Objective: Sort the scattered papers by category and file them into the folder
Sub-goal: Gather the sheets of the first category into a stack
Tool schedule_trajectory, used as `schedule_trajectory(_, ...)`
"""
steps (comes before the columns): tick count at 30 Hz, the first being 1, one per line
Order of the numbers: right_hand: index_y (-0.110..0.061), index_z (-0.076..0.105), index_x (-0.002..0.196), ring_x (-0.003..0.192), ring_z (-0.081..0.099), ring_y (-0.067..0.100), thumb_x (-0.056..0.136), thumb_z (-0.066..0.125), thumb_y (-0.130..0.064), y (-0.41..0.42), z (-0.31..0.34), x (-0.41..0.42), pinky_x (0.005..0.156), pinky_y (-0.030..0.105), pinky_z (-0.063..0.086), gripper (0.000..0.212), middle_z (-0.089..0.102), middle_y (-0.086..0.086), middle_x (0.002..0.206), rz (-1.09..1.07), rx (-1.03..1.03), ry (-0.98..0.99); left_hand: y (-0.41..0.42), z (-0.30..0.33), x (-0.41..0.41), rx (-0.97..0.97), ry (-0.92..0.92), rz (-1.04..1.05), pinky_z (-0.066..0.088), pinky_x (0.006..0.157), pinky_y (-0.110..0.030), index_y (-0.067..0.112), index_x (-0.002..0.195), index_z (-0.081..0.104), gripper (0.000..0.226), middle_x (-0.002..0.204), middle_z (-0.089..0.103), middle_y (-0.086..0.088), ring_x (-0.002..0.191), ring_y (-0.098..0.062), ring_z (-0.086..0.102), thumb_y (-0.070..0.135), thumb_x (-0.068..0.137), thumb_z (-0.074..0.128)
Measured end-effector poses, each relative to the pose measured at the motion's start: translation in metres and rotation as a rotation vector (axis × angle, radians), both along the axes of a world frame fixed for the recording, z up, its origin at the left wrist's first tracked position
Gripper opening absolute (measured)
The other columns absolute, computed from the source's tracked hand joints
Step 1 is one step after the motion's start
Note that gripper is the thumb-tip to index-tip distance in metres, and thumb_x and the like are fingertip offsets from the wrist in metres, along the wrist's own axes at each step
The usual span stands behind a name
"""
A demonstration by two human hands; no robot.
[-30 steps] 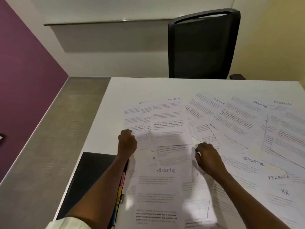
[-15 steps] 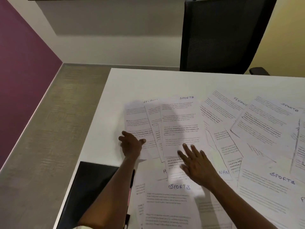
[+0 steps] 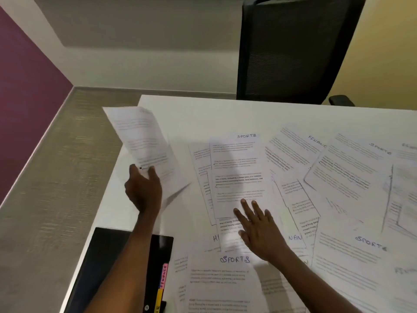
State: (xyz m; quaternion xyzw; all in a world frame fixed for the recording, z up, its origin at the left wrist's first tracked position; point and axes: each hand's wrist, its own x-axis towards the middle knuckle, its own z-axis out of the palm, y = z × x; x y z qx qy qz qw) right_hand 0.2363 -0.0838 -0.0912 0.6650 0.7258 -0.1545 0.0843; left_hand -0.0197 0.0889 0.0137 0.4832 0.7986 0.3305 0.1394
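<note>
While your left hand point(image 3: 144, 190) grips one sheet point(image 3: 144, 141) lifted off the worktop point(image 3: 203, 111), fingers clenched on its lower edge, your right hand point(image 3: 259, 231) lies flat, fingers spread, on scattered papers point(image 3: 237, 177). Folder point(image 3: 112, 263) at near-left corner.

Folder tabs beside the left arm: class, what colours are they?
Pink above yellow, on the black folder; head view.

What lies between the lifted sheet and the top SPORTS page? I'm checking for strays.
Only bare white table separates the lifted sheet from the SPORTS page, in the head view.
</note>
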Motion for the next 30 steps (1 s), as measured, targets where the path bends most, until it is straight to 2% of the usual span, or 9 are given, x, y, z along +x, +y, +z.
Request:
schedule_trajectory(3,-0.023,0.042,0.145,0.139,0.038,0.037,0.092,0.036,-0.048,0.005,0.011,-0.001,0.097,0.056,0.048,0.059,0.029,0.01,0.157,-0.011,-0.053,0.057,0.008,0.038,0.028,0.203,-0.013,-0.015,0.045,0.084,-0.04,-0.002,0.112,0.057,0.034,0.111,0.069,-0.02,0.097,-0.043,0.063,0.025,0.094,0.064)
schedule_trajectory(6,-0.014,0.044,0.143,0.141,0.034,0.031,0.096,0.047,-0.045,0.018,0.032,0.006,0.107,0.048,0.04,0.057,0.033,0.008,0.155,-0.129,-0.055,0.314,0.008,0.067,0.052,0.311,-0.19,-0.113,0.043,0.079,-0.017,-0.002,0.114,0.057,0.04,0.114,0.068,-0.013,0.095,-0.025,0.062,0.025,0.088,0.072)
schedule_trajectory(8,-0.011,0.049,0.139,0.131,0.046,0.025,0.095,0.053,-0.039,0.033,0.045,0.022,0.105,0.039,0.042,0.052,0.05,0.008,0.144,-0.303,0.054,0.458,0.001,0.078,0.063,0.305,-0.369,-0.226,0.046,0.075,-0.004,0.002,0.119,0.056,0.046,0.116,0.066,-0.006,0.097,-0.012,0.061,0.022,0.083,0.078)
schedule_trajectory(11,-0.007,0.062,0.122,0.111,0.056,0.028,0.093,0.058,-0.026,0.065,0.055,0.073,0.091,0.038,0.047,0.034,0.065,0.01,0.119,-0.52,0.291,0.424,-0.012,0.073,0.074,0.199,-0.648,-0.329,0.058,0.085,-0.031,0.014,0.122,0.057,0.048,0.12,0.068,0.0,0.107,-0.018,0.067,0.024,0.081,0.08)
schedule_trajectory(13,-0.005,0.066,0.109,0.104,0.059,0.03,0.09,0.059,-0.019,0.088,0.058,0.115,0.084,0.036,0.047,0.025,0.067,0.013,0.108,-0.642,0.351,0.362,-0.02,0.069,0.084,0.155,-0.813,-0.369,0.056,0.09,-0.047,0.013,0.129,0.056,0.048,0.124,0.068,-0.003,0.112,-0.024,0.066,0.018,0.086,0.076)
schedule_trajectory(16,-0.002,0.065,0.108,0.105,0.059,0.033,0.088,0.06,-0.017,0.12,0.062,0.173,0.083,0.034,0.044,0.025,0.066,0.017,0.108,-0.732,0.331,0.258,-0.028,0.062,0.101,0.079,-1.023,-0.439,0.052,0.098,-0.046,0.015,0.138,0.051,0.047,0.131,0.064,-0.005,0.121,-0.025,0.062,0.008,0.093,0.065)
schedule_trajectory(22,0.002,0.053,0.12,0.115,0.049,0.036,0.086,0.07,-0.026,0.17,0.057,0.229,0.092,0.041,0.044,0.047,0.055,0.02,0.121,-0.789,0.23,0.136,-0.04,0.008,0.122,-0.232,-1.002,-0.469,0.055,0.091,-0.045,0.017,0.131,0.057,0.037,0.123,0.07,-0.003,0.112,-0.026,0.068,0.007,0.096,0.062)
schedule_trajectory(27,0.001,0.043,0.13,0.124,0.042,0.034,0.079,0.075,-0.047,0.194,0.05,0.238,0.098,0.044,0.04,0.077,0.049,0.019,0.13,-0.77,0.079,0.041,-0.04,-0.051,0.12,-0.443,-0.809,-0.42,0.054,0.094,-0.044,0.021,0.126,0.058,0.037,0.119,0.07,0.003,0.11,-0.022,0.068,0.007,0.093,0.065)
schedule_trajectory(30,0.0,0.044,0.128,0.122,0.041,0.033,0.075,0.077,-0.051,0.198,0.042,0.238,0.097,0.042,0.038,0.08,0.048,0.019,0.129,-0.742,0.054,-0.045,-0.043,-0.068,0.117,-0.493,-0.651,-0.465,0.051,0.095,-0.039,0.016,0.128,0.054,0.039,0.124,0.066,-0.001,0.112,-0.022,0.064,0.003,0.093,0.065)
